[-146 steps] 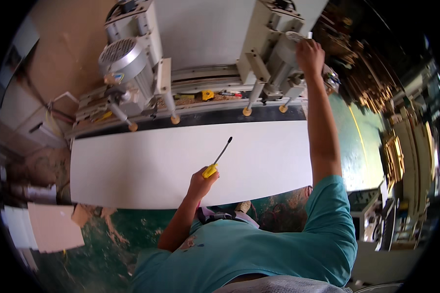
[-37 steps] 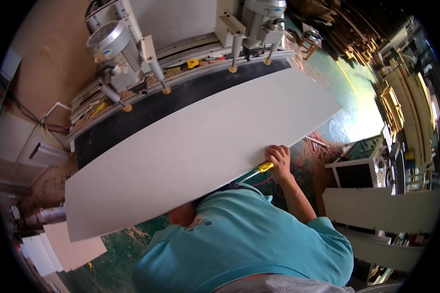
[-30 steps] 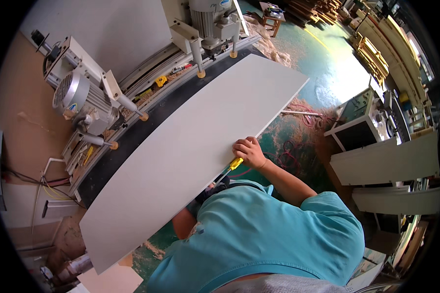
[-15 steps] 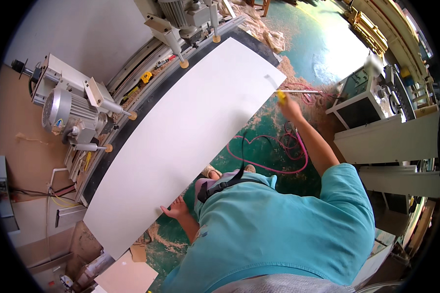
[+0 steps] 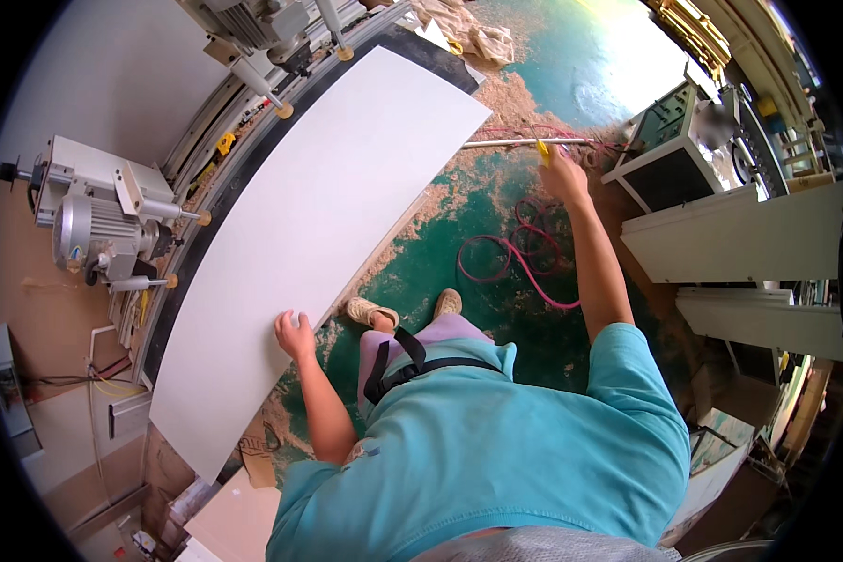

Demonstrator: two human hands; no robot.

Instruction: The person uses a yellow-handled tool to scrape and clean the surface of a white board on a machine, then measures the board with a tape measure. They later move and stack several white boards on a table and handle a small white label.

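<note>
A long white panel (image 5: 318, 225), curved along its far side, lies slantwise on the black bed of a machine. My left hand (image 5: 295, 334) is on or just over the panel's near edge, palm down. Its fingers are loosely bent and apart, holding nothing. Out to the right, my right hand (image 5: 564, 176) is closed around a small yellow tool, seemingly an air blow gun (image 5: 543, 151); my fingers hide most of it. Beyond this hand a pale metal rod (image 5: 506, 143) runs across, apart from the panel. A pink hose (image 5: 525, 259) loops on the floor and passes behind my right forearm.
Machine motors (image 5: 112, 229) with round-tipped arms line the panel's far side. A yellow tape measure (image 5: 226, 143) lies among them. Sawdust (image 5: 520, 98) covers parts of the green floor. A control cabinet (image 5: 670, 140) and stacked white boards (image 5: 740, 234) stand at right.
My left hand has moved from the panel's edge up over its surface. My right hand has swung away from the panel with the yellow tool. The view has shifted.
</note>
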